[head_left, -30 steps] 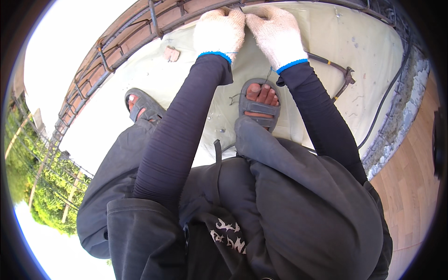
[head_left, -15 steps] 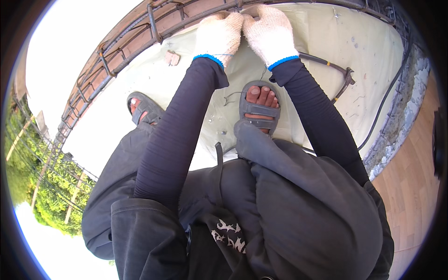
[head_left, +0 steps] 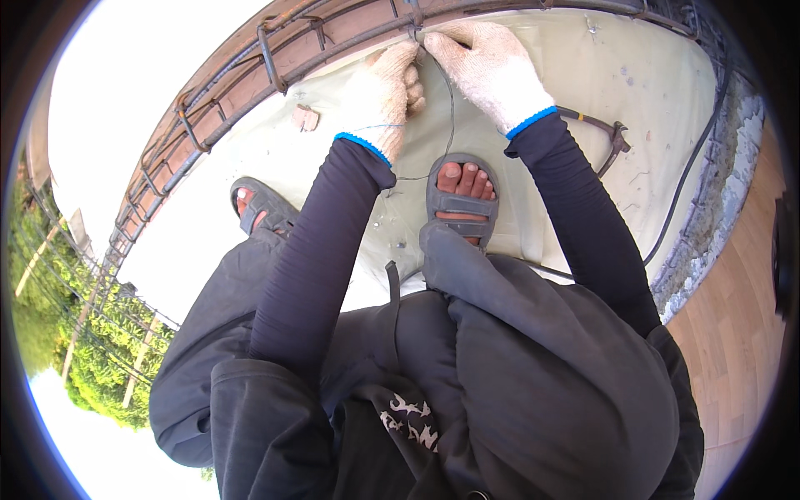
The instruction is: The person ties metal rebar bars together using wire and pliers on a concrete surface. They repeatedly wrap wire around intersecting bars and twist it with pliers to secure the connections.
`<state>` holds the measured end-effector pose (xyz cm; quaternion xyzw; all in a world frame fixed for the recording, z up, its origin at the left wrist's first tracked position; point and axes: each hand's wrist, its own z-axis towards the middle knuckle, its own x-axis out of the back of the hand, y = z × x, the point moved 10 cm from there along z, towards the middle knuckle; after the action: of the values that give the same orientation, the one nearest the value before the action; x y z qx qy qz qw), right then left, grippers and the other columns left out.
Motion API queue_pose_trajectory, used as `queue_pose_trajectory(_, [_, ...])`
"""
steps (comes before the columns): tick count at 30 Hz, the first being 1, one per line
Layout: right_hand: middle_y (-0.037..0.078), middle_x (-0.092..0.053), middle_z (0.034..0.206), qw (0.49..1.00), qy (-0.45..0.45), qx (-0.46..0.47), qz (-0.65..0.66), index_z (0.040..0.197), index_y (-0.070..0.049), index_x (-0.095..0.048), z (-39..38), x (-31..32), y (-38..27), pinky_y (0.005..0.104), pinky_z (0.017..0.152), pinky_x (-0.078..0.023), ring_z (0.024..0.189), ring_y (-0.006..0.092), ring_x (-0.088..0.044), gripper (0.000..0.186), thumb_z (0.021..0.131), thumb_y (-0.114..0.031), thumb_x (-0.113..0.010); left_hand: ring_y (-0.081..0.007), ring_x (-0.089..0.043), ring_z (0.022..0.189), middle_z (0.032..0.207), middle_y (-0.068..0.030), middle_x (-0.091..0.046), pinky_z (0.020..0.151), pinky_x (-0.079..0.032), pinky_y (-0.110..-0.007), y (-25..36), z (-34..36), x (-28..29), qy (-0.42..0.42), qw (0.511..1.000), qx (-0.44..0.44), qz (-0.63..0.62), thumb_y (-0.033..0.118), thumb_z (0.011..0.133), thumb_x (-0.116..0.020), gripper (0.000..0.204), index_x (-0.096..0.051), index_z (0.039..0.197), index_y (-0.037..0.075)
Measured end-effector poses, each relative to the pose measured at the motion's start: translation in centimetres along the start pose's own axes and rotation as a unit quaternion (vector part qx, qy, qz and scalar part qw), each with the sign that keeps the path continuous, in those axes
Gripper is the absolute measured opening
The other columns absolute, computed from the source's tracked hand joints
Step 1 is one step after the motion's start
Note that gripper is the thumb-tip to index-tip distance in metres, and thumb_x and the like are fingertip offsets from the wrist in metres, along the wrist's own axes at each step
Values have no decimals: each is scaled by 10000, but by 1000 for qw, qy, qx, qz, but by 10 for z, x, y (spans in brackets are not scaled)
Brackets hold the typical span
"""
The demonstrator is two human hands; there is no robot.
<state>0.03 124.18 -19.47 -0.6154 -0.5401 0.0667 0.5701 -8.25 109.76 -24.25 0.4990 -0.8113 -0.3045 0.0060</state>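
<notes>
A row of tied steel rebar (head_left: 333, 43) with bent stirrups curves across the far side. From one of its bars a thin tie wire (head_left: 452, 108) loops down between my hands toward my right foot. My left hand (head_left: 385, 100), in a white knit glove with a blue cuff, has its fingers curled closed just below the bar, at the wire. In a matching glove, my right hand (head_left: 492, 71) pinches at the wire's upper part with thumb and forefinger, close to the bar. The exact grip of the left fingertips is partly hidden.
A claw hammer (head_left: 615, 140) lies right of my right forearm, partly covered by it. A small broken block (head_left: 306, 117) rests on the pale sheet (head_left: 658, 83). A black cable (head_left: 696, 171) runs along the right, beside a rough concrete edge (head_left: 721, 204). My sandalled feet are on the sheet.
My hands have come apart from each other. The left has dropped slightly toward me and turned, the right has shifted rightward, and the wire's loop now shows between them.
</notes>
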Motion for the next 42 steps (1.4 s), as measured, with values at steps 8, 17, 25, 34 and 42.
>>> queue_pose_trajectory(8, [64, -801, 950, 986, -82, -131, 60, 1199, -30, -830, 11, -9, 16, 334, 695, -570, 774, 158, -707, 451, 1035, -444, -758, -111, -464, 584, 736, 16, -525, 530, -372, -310, -1, -5, -10, 23, 998, -44, -34, 257, 1100, -687, 201, -631, 1060, 68])
queue_pose_trajectory(17, [6, -599, 781, 974, -208, -84, 29, 1334, -214, -785, 24, -44, 46, 291, 586, -510, 676, 111, -608, 287, 1078, -234, -658, -122, -579, 642, 782, -42, -641, 576, -465, -307, 13, -5, 1, 54, 970, -164, 171, 344, 1117, -668, 330, -673, 1034, 25])
queue_pose_trajectory(25, [111, -805, 1053, 905, -118, 272, -305, 1413, -203, -746, 34, -54, 25, 418, 794, -622, 883, 311, -766, 433, 996, -145, -649, -261, -681, 806, 890, -135, -725, 804, -575, -416, 6, -42, 12, 176, 937, -180, 243, 452, 1140, -607, 496, -681, 1189, -36])
queue_pose_trajectory(34, [198, -796, 1030, 986, -155, -64, -16, 1161, -66, -808, 26, -29, 18, 428, 838, -611, 932, 345, -777, 334, 1074, -337, -633, -195, -667, 786, 949, -81, -755, 721, -552, -366, -28, -26, -2, -19, 996, 40, 78, 436, 1132, -614, 395, -731, 1164, 60])
queue_pose_trajectory(42, [222, -815, 1066, 974, -33, -39, -220, 1104, -47, -846, 19, -20, -1, 494, 963, -613, 1020, 400, -789, 486, 914, -484, -747, -373, -726, 910, 961, -231, -761, 878, -547, -459, 20, -46, 1, 108, 893, -214, 380, 409, 1130, -541, 490, -746, 1086, -33])
